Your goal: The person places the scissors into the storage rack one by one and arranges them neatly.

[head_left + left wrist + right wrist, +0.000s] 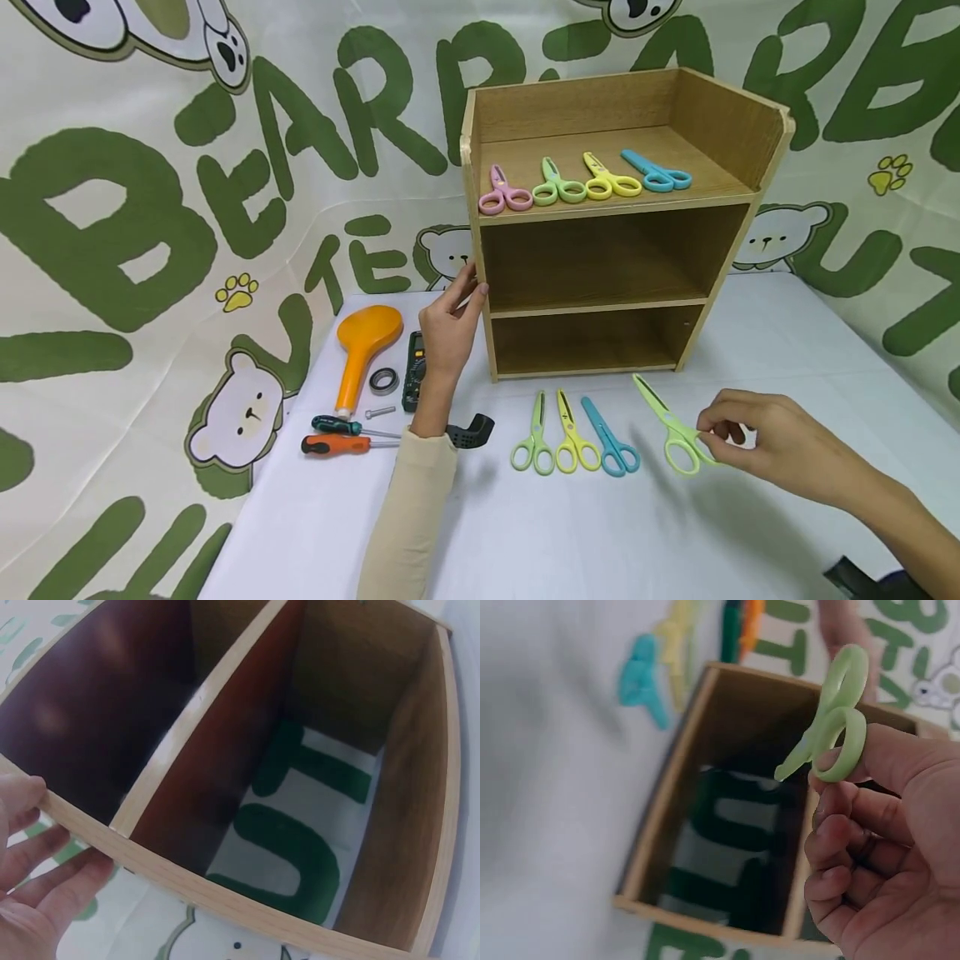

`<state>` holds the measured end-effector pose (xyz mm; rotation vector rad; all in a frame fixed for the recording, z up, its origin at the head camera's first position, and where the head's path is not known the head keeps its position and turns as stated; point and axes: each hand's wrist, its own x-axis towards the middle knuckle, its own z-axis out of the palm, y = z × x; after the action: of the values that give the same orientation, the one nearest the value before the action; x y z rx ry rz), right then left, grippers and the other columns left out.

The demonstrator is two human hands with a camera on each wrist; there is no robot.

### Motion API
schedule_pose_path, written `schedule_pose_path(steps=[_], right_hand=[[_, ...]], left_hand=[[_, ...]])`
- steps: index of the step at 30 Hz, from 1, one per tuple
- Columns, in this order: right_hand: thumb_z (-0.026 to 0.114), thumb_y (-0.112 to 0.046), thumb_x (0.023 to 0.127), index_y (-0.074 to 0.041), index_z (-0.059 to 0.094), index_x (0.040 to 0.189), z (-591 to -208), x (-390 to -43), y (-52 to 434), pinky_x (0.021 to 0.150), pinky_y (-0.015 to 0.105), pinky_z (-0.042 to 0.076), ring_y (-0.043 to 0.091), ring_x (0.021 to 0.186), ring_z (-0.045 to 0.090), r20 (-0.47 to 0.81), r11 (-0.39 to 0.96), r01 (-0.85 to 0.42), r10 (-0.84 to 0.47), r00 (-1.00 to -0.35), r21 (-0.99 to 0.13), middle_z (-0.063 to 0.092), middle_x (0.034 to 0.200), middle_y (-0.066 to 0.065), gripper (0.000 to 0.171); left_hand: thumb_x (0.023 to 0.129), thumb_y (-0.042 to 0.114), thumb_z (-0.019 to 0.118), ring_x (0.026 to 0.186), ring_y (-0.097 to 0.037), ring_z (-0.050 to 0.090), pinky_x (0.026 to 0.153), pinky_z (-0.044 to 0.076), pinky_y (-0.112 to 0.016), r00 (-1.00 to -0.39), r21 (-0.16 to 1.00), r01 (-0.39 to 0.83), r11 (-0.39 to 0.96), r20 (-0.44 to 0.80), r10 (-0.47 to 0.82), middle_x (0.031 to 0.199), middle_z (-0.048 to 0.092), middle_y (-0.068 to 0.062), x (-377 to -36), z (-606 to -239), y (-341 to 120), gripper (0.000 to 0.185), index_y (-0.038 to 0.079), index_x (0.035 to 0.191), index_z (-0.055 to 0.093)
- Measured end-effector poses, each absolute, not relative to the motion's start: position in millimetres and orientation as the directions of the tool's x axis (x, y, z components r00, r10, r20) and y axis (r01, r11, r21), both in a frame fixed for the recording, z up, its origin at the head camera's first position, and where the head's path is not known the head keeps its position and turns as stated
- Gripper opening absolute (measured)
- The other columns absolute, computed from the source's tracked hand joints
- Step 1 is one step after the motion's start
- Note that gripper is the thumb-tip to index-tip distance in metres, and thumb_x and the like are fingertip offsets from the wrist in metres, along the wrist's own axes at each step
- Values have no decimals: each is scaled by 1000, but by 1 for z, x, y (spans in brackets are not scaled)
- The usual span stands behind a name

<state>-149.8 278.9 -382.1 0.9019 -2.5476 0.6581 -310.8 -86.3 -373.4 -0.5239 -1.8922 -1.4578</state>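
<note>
Nearest to the head camera, the right hand (pixel 757 442) is seen low on the right, with curled fingers pinching the handle ring of a light green pair of scissors (pixel 670 425), whose blade points away toward the wooden shelf unit (pixel 622 225). Three more pairs of scissors (pixel 573 433), green, yellow and blue plastic, are laid side by side on the white table cover (pixel 525 533), just to the left. Free room is left on the cover in front of them. The left hand (pixel 450 321) is placed at the left front edge of the shelf unit, with the fingertips curled on the edge. Four pairs of scissors (pixel 585 179) are lined up on the top shelf; the two lower compartments are seen without contents. Beside the left sleeve, an orange handled object (pixel 362 346), two screwdrivers (pixel 341 435) and a dark meter (pixel 412 371) are found. Large green letters are printed on the backdrop (pixel 112 233); "BEAR" can be read.

From the left wrist, the fingers (pixel 45 862) are seen resting against the pale edge band of the shelf unit (pixel 225 892), which has no back panel: green letters show through it.

From the right wrist, the green handle rings (pixel 840 720) are held between thumb and fingers, above the shelf unit (pixel 667 795). This picture is blurred.
</note>
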Motion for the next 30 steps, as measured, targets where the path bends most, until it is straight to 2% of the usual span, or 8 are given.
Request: schedule_pose_path(steps=[6, 13, 18, 22, 25, 30], right_hand=[[86, 4, 68, -22, 70, 89, -344, -159, 261, 54, 12, 45, 1, 70, 52, 494, 674, -664, -478, -726, -324, 56, 80, -20, 37], [83, 1, 76, -17, 74, 85, -313, -195, 224, 51, 19, 48, 5, 66, 51, 476, 668, -668, -494, -728, -328, 56, 75, -15, 22], [78, 0, 82, -10, 75, 85, -292, -237, 195, 53, 22, 47, 10, 65, 52, 461, 669, -672, -511, -725, -317, 58, 74, -6, 11], [74, -5, 85, -6, 75, 86, -282, -270, 173, 58, 26, 46, 14, 68, 53, 430, 703, -642, -500, -752, -305, 60, 75, -1, 1], [71, -7, 86, -4, 75, 85, -279, -292, 158, 57, 28, 44, 16, 66, 53, 397, 726, -609, -480, -782, -321, 61, 73, 2, 5], [69, -9, 87, -2, 77, 89, -284, -323, 141, 57, 30, 42, 17, 63, 53, 307, 758, -528, -435, -846, -382, 65, 72, 4, 11]], left_hand=[[95, 2, 67, 111, -33, 67, 83, 59, -48, -680, 673, 689, 269, 728, -83, 128, 64, -20, -293, -354, -79, 41, -8, 133, 59], [95, 2, 68, 112, -30, 67, 84, 59, -35, -691, 683, 674, 282, 718, -86, 128, 64, -18, -293, -357, -80, 41, -7, 134, 59], [95, 2, 68, 111, -29, 68, 83, 59, -38, -688, 683, 670, 289, 718, -102, 127, 65, -19, -292, -356, -82, 40, -7, 133, 60], [95, 1, 67, 110, -31, 68, 82, 60, -43, -676, 670, 684, 288, 731, -96, 126, 65, -19, -292, -355, -83, 39, -8, 132, 60], [95, 1, 67, 109, -32, 68, 81, 60, -44, -669, 663, 693, 283, 738, -90, 125, 65, -20, -292, -355, -83, 39, -9, 132, 60], [95, 2, 67, 110, -31, 68, 82, 60, -38, -674, 669, 689, 279, 733, -92, 125, 66, -19, -292, -356, -81, 39, -7, 133, 60]])
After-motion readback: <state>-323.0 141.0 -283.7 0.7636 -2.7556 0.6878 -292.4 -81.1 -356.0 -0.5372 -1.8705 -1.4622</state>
